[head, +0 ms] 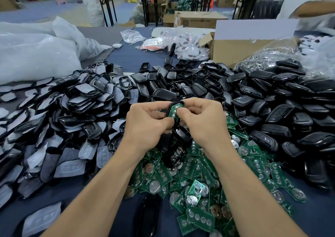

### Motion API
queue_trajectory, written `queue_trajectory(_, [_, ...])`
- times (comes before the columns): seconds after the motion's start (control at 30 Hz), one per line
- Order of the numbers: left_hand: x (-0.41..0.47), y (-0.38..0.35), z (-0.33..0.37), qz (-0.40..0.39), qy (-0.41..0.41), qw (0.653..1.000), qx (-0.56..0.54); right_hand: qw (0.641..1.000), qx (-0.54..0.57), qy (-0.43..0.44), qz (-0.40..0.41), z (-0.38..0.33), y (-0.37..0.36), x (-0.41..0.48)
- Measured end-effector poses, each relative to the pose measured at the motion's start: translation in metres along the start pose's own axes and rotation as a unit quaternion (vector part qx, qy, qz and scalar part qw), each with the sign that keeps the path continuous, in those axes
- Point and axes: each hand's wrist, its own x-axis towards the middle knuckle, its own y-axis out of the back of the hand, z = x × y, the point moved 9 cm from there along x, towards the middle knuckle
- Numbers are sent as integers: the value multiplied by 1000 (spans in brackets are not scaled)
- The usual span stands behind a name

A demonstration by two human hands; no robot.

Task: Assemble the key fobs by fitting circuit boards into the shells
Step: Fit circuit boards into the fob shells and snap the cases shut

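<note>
Above the middle of the table, both hands meet on one black key fob shell (pixel 178 103). A green circuit board (pixel 174 111) lies in its open face. My left hand (pixel 147 121) grips the shell's left side with curled fingers. My right hand (pixel 201 118) holds the right side, its thumb pressing on the board. The shell's lower half is hidden behind my fingers. Under my wrists spreads a heap of loose green circuit boards (pixel 199 178) with round coin cells.
Black shell halves with grey button pads (pixel 68 128) pile up at the left, black shells (pixel 272 110) at the right and behind. A cardboard box (pixel 241 50) and plastic bags (pixel 36 52) stand at the back. Another person's arm (pixel 315 8) reaches in at the far right.
</note>
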Motion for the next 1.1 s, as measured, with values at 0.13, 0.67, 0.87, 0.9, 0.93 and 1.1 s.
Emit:
queue_trajectory(0.13, [-1,-2,-1,-2,-2,1000,28,995,90,-46,-3,9,1,1])
queue_trajectory(0.67, [-6,14,30,85,-123,969,199,995,-94,12,-28,5,-13,-5])
queue_trajectory(0.87, [-5,85,31,311,-95,944,45,981,-176,61,-46,-15,-33,-18])
queue_trajectory(0.9, [-5,98,30,337,-91,937,7,980,-181,66,-56,-18,-36,-20])
queue_trajectory(0.93, [-4,111,26,358,-83,930,-28,978,-183,73,-66,-22,-40,-21])
queue_trajectory(1.1, [2,141,8,405,-39,908,-96,972,-180,112,-98,-42,-72,-8])
